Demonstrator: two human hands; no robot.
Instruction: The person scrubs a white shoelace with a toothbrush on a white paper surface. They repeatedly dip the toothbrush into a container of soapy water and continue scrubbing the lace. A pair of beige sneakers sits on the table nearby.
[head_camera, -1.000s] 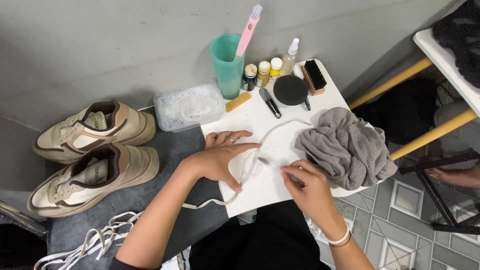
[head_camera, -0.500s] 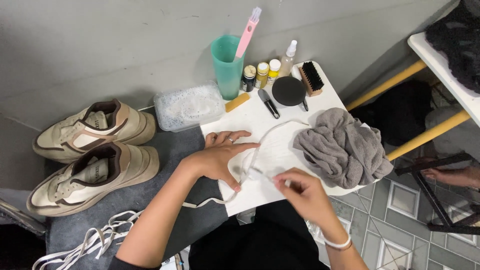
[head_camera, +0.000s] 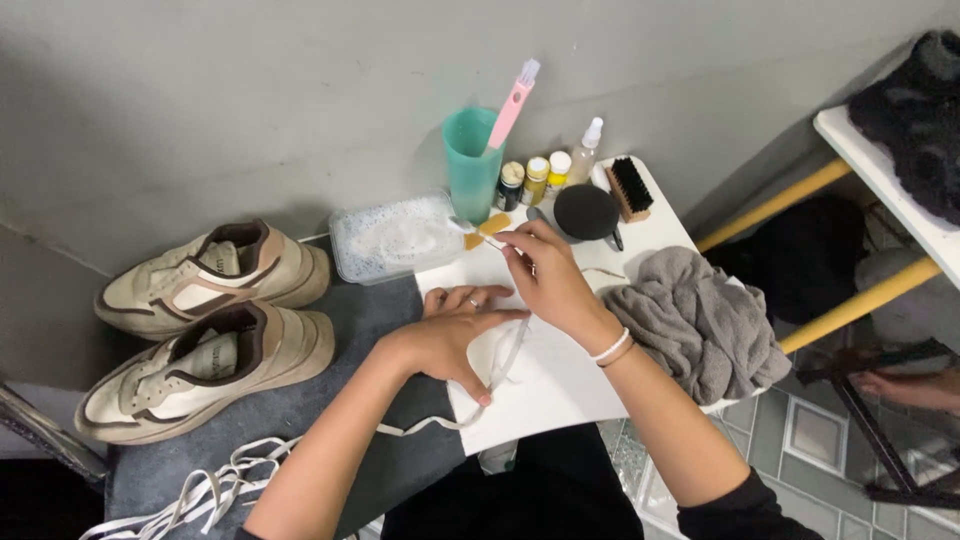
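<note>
your left hand (head_camera: 450, 335) presses flat, fingers spread, on the white lace (head_camera: 500, 365) on the surface (head_camera: 560, 390). your right hand (head_camera: 550, 275) pinches a small brush (head_camera: 480, 228), its handle mostly hidden.

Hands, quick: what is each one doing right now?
Left hand: open, flat, pressing the white shoelace onto the table.
Right hand: closed, pinching a small brush.

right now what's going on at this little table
A person sits at a small white table, working on a white shoelace. The left hand presses the lace flat on the tabletop, while the right hand holds a small brush up near a clear plastic tub. A pair of beige sneakers with no laces sits to the left, and a grey cloth lies crumpled on the right.
</note>
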